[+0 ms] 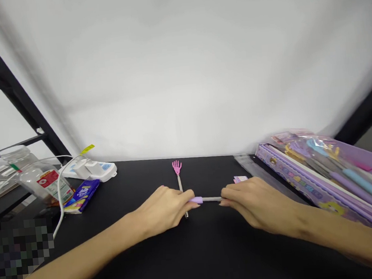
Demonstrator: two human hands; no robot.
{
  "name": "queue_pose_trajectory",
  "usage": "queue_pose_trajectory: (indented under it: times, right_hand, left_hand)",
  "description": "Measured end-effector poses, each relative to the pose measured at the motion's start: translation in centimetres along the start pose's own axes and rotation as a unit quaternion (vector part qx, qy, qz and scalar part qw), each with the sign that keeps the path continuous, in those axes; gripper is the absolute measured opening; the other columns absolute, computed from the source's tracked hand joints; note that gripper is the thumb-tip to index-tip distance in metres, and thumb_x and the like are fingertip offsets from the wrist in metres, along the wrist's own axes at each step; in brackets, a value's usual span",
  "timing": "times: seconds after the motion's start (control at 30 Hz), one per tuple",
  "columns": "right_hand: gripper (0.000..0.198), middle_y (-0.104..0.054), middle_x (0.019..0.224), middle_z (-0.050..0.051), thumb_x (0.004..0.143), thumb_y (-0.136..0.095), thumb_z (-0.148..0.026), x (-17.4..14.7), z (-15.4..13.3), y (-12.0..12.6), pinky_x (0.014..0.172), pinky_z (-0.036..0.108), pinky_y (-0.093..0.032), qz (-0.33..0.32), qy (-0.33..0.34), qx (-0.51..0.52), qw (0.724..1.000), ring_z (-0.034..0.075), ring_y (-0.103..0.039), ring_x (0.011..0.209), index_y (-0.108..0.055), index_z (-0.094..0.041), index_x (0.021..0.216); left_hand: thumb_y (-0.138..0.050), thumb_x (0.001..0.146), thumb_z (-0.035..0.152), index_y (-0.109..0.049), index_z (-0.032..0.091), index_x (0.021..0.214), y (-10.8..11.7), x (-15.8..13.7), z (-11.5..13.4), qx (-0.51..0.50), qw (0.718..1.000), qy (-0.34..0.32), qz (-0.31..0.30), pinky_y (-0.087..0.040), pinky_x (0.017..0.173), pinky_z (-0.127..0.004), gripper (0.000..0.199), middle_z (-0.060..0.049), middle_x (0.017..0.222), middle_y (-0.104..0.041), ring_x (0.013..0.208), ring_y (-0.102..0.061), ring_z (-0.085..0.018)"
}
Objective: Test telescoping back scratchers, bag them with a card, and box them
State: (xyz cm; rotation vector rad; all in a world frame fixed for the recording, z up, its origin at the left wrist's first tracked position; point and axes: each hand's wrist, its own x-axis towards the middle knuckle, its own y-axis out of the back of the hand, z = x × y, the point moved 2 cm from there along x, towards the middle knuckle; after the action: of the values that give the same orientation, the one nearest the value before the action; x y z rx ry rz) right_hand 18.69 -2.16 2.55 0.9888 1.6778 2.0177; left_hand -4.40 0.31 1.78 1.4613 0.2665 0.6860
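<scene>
Purple-tipped rod (pixel 208 198) lies crosswise between my hands, low over the black table (pixel 197 252), its long axis running left to right; my left hand (pixel 164 209) pinches the purple end, my right hand (pixel 254 203) pinches the grey end; a pink back scratcher (pixel 178 175) lies just behind, pointing away from me.

Matt black table (pixel 197 252), glossy packaging (pixel 333 165)

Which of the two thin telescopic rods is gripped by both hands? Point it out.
The purple-handled metal rod, lying crosswise between the left hand and right hand. The pink hand-tipped rod points away toward the wall, under the left fingers.
</scene>
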Motion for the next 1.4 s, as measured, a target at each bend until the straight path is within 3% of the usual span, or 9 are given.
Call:
queue_pose_trajectory:
  times: [0.33,0.57,0.63,0.7,0.83,0.93,1.0,1.13,1.4]
  right_hand:
    - [0.037,-0.053,0.055,0.000,0.097,-0.046,-0.027,0.9,0.3,0.5,0.059,0.031,-0.028,-0.055,-0.080,0.137,0.986,0.014,-0.045,0.054,-0.045,-0.021,0.061]
    - [0.042,-0.037,0.052,-0.004,0.094,-0.053,-0.042,1.2,0.9,0.7,0.048,0.028,-0.024,-0.106,-0.156,0.333,0.924,0.011,-0.028,0.051,-0.048,-0.021,0.058]
    - [0.042,-0.041,0.053,-0.004,0.095,-0.051,-0.045,1.2,1.0,0.6,0.047,0.027,-0.025,-0.111,-0.149,0.350,0.918,0.011,-0.032,0.051,-0.050,-0.020,0.060]
    - [0.039,-0.047,0.057,-0.003,0.099,-0.045,-0.042,1.4,1.1,0.5,0.049,0.026,-0.027,-0.119,-0.116,0.314,0.935,0.011,-0.038,0.052,-0.053,-0.021,0.067]
    - [0.026,-0.058,0.067,0.000,0.102,-0.038,-0.026,2.0,1.6,1.1,0.055,0.029,-0.027,-0.064,-0.004,0.045,0.997,0.014,-0.048,0.055,-0.054,-0.020,0.083]
    - [0.022,-0.059,0.071,0.004,0.096,-0.037,-0.009,2.1,1.6,1.5,0.059,0.032,-0.027,0.008,0.081,-0.149,0.985,0.018,-0.052,0.059,-0.055,-0.018,0.086]
    - [0.022,-0.059,0.071,0.004,0.094,-0.038,-0.006,2.0,1.2,1.6,0.058,0.032,-0.026,0.033,0.090,-0.183,0.978,0.018,-0.053,0.058,-0.054,-0.018,0.085]
    - [0.019,-0.060,0.063,0.001,0.099,-0.042,-0.017,1.9,0.4,1.4,0.053,0.032,-0.020,0.029,0.038,-0.161,0.986,0.018,-0.052,0.050,-0.050,-0.020,0.081]
    - [0.027,-0.062,0.055,0.001,0.101,-0.036,-0.025,1.9,-0.5,1.2,0.051,0.034,-0.011,-0.024,0.005,-0.146,0.989,0.018,-0.050,0.041,-0.049,-0.021,0.078]
  left_hand:
    - [-0.030,0.106,0.034,-0.055,0.018,0.092,-1.6,-0.1,0.6,0.207,0.961,-0.055,0.176,-0.014,0.043,-0.028,0.033,0.004,0.058,-0.055,0.044,-0.050,-0.011]
    - [-0.047,0.101,0.031,-0.058,0.018,0.091,-1.6,0.5,0.9,0.311,0.907,-0.104,0.266,-0.029,0.042,-0.027,0.020,0.005,0.057,-0.050,0.045,-0.049,-0.010]
    - [-0.046,0.101,0.032,-0.058,0.017,0.094,-1.2,0.7,0.8,0.315,0.907,-0.115,0.253,-0.029,0.043,-0.027,0.020,0.005,0.057,-0.050,0.045,-0.050,-0.011]
    - [-0.041,0.103,0.035,-0.058,0.018,0.096,-0.3,1.1,0.4,0.293,0.930,-0.121,0.187,-0.024,0.042,-0.028,0.025,0.004,0.058,-0.051,0.045,-0.050,-0.012]
    - [-0.035,0.103,0.042,-0.053,0.020,0.090,2.6,2.2,-0.8,0.075,0.996,-0.017,-0.053,-0.024,0.046,-0.026,0.032,0.005,0.060,-0.050,0.046,-0.044,-0.010]
    - [-0.029,0.104,0.046,-0.047,0.019,0.080,4.0,2.4,-0.8,-0.126,0.979,0.060,-0.150,-0.031,0.051,-0.023,0.040,0.005,0.060,-0.044,0.049,-0.040,-0.008]
    - [-0.027,0.103,0.048,-0.044,0.019,0.076,4.1,2.2,-0.6,-0.154,0.974,0.085,-0.145,-0.031,0.051,-0.023,0.044,0.005,0.058,-0.041,0.049,-0.038,-0.009]
    - [-0.026,0.104,0.047,-0.048,0.021,0.081,3.0,1.4,0.0,-0.047,0.989,0.101,-0.095,-0.024,0.049,-0.027,0.041,0.005,0.055,-0.042,0.046,-0.038,-0.011]
    - [-0.019,0.106,0.037,-0.046,0.018,0.090,0.4,1.1,0.3,0.225,0.974,-0.007,-0.011,-0.019,0.045,-0.030,0.036,0.000,0.062,-0.061,0.046,-0.059,-0.019]
